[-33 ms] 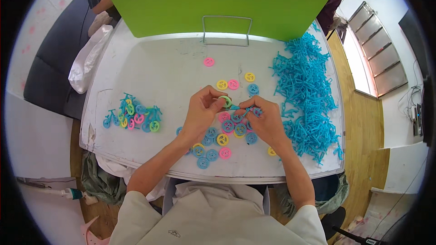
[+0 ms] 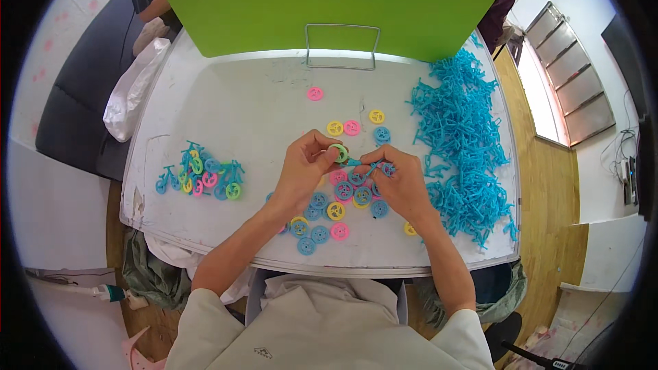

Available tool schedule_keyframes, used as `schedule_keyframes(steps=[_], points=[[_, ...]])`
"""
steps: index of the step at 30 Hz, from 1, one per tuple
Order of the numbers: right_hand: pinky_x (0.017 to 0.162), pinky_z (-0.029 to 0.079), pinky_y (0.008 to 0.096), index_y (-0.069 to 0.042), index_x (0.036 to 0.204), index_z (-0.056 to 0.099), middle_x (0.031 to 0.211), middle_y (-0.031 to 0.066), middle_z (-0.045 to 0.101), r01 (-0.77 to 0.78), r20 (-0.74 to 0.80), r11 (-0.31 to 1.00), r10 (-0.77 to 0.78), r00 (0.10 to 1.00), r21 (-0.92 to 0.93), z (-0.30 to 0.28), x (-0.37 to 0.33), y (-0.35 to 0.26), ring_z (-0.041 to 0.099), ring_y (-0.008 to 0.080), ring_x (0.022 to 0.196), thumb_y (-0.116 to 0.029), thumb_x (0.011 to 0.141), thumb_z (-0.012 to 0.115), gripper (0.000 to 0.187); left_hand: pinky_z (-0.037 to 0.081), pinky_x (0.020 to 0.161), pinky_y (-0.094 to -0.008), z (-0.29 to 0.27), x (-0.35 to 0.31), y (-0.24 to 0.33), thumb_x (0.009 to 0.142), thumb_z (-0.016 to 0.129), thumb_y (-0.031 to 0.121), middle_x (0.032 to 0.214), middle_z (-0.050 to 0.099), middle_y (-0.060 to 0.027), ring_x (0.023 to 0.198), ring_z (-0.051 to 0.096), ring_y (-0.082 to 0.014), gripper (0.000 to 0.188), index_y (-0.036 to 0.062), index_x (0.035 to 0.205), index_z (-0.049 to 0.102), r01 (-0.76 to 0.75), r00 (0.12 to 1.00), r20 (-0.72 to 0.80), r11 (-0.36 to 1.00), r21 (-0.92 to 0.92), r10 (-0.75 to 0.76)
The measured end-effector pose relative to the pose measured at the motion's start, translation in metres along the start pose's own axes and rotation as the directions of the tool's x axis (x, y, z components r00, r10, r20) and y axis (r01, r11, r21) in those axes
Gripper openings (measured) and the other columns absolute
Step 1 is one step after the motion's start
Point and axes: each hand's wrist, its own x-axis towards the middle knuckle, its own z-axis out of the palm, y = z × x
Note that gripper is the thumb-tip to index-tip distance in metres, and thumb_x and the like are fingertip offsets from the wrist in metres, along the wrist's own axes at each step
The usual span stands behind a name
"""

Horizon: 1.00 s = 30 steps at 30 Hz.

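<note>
My left hand (image 2: pixel 305 168) pinches a light green toy wheel (image 2: pixel 339 153) between thumb and fingers. Close against it, my right hand (image 2: pixel 401 181) grips a blue plastic frame piece (image 2: pixel 354 162), whose tip meets the wheel. A blue wheel (image 2: pixel 388 169) shows by the right fingers; whether it is fixed to the frame I cannot tell. Below both hands lie loose wheels in blue, pink and yellow, among them a yellow wheel (image 2: pixel 336 211) and a pink wheel (image 2: pixel 339 231). Farther off are another pink wheel (image 2: pixel 314 93) and a yellow wheel (image 2: pixel 377 116).
A large heap of blue frame pieces (image 2: pixel 462 130) covers the table's right side. Frames fitted with coloured wheels form a small pile (image 2: pixel 202 171) at left. A green board (image 2: pixel 329 0) with a wire bracket (image 2: pixel 343 66) stands at the far edge. Other people sit beyond it.
</note>
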Motion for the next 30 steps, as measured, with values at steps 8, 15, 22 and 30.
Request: schedule_keyframes(steps=[8,15,22,30], points=[[0.065,0.050,0.0257,0.001,0.094,0.060,0.087,0.0100,0.072,0.077,0.005,0.982,-0.078,0.997,-0.175,0.005,-0.004,-0.001,0.067,0.0132,0.079,0.012,0.081,0.053,0.019,0.054,0.076,-0.0280,0.000,-0.001,-0.009,0.094,0.054,0.002,0.094,0.064,-0.0061,0.085,0.062,-0.0118,0.004,0.0003,0.094,0.058,-0.101,0.995,0.001,0.988,0.114,0.102],[0.058,0.046,0.0207,0.000,0.095,0.061,0.082,0.0047,0.070,-0.175,-0.076,0.955,0.198,0.977,0.241,0.007,0.004,0.003,0.060,0.0040,0.070,0.000,0.086,0.064,0.010,0.055,0.083,-0.0285,0.011,-0.004,0.003,0.094,0.055,0.002,0.106,0.065,-0.0086,0.093,0.062,-0.0128,0.019,-0.0020,0.111,0.062,-0.278,0.961,0.052,0.947,0.163,0.273],[0.048,0.034,0.0192,0.001,0.092,0.066,0.075,0.0025,0.069,-0.100,-0.093,0.994,0.105,0.990,0.050,0.003,0.001,0.002,0.046,-0.0009,0.055,-0.010,0.088,0.068,0.012,0.056,0.078,-0.0271,0.016,-0.008,0.000,0.094,0.051,0.000,0.097,0.066,-0.0103,0.089,0.064,-0.0129,0.019,-0.0034,0.109,0.062,-0.285,0.958,0.055,0.946,0.152,0.280],[0.048,0.036,0.0191,0.001,0.089,0.066,0.072,0.0038,0.070,-0.152,-0.121,0.971,0.176,0.977,0.184,0.007,0.000,-0.007,0.049,-0.0002,0.056,-0.011,0.089,0.066,0.013,0.057,0.081,-0.0298,0.020,-0.013,-0.002,0.094,0.053,0.000,0.100,0.064,-0.0119,0.092,0.064,-0.0152,0.018,-0.0052,0.109,0.060,-0.243,0.969,0.013,0.945,0.221,0.246]])
